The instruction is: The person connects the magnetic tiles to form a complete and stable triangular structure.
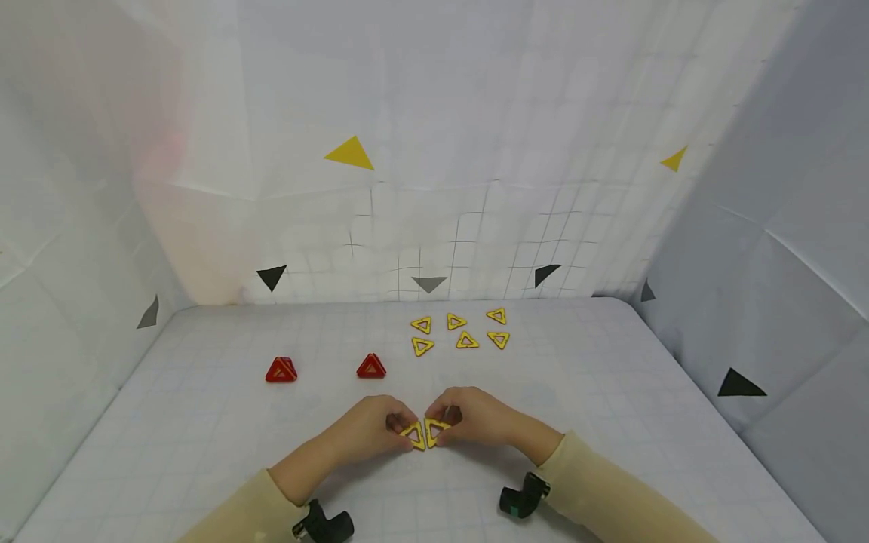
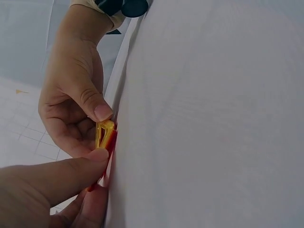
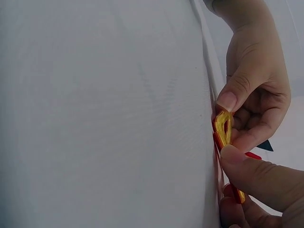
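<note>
In the head view my left hand [image 1: 370, 430] pinches a yellow triangular tile [image 1: 422, 443] with an open centre. My right hand [image 1: 478, 418] pinches a matching yellow tile [image 1: 429, 434]. The two tiles meet nearly edge to edge, low over the table in front of me. In the left wrist view, my left thumb [image 2: 99, 155] presses on the tile's near side, and red shows along the yellow piece [image 2: 105, 130]. The right wrist view has my right thumb [image 3: 232, 154] on its tile, while curled fingers are partly hidden behind.
Several more yellow triangular tiles [image 1: 467, 340] lie flat toward the back of the white table [image 1: 597, 422]. Two red pyramid shapes stand apart at the left, one farther out [image 1: 281, 370] and one nearer the middle [image 1: 371, 366]. White cloth walls [image 1: 434, 113] enclose the back and sides.
</note>
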### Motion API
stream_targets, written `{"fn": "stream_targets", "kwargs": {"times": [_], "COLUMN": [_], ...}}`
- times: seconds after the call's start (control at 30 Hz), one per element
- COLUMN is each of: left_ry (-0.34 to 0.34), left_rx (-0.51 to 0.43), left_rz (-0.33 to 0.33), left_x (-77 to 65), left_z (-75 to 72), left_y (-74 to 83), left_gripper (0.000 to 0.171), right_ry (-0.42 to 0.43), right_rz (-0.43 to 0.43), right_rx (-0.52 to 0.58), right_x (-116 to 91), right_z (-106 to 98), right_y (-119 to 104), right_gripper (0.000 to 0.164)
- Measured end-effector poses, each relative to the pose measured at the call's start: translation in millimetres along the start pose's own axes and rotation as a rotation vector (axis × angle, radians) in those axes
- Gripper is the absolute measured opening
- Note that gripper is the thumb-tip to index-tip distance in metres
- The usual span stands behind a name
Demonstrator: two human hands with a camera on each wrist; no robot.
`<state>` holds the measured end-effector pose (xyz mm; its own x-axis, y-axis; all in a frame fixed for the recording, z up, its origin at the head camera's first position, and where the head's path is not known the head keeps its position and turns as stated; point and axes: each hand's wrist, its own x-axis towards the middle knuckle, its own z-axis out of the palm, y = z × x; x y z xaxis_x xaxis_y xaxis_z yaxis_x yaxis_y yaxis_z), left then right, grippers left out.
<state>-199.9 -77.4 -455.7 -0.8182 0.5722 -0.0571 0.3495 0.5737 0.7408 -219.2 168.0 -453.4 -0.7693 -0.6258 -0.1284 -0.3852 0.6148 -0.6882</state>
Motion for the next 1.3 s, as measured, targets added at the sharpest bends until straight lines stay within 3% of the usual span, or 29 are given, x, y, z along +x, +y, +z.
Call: {"fn": "stream_targets", "kwargs": {"times": [1.3], "left_ry": [0.014], "left_rx": [0.021], "left_rz": [0.002], "left_x": [4.0], "left_z": [5.9], "left_y": [-2.1], "left_gripper": [0.018], "right_ry": [-0.006], "right_rz": [-0.027], "right_rx": [-0.036], "right_x": [-0.6], "right_z": [-1.0], "right_y": [2.8], "right_gripper": [0.027]}}
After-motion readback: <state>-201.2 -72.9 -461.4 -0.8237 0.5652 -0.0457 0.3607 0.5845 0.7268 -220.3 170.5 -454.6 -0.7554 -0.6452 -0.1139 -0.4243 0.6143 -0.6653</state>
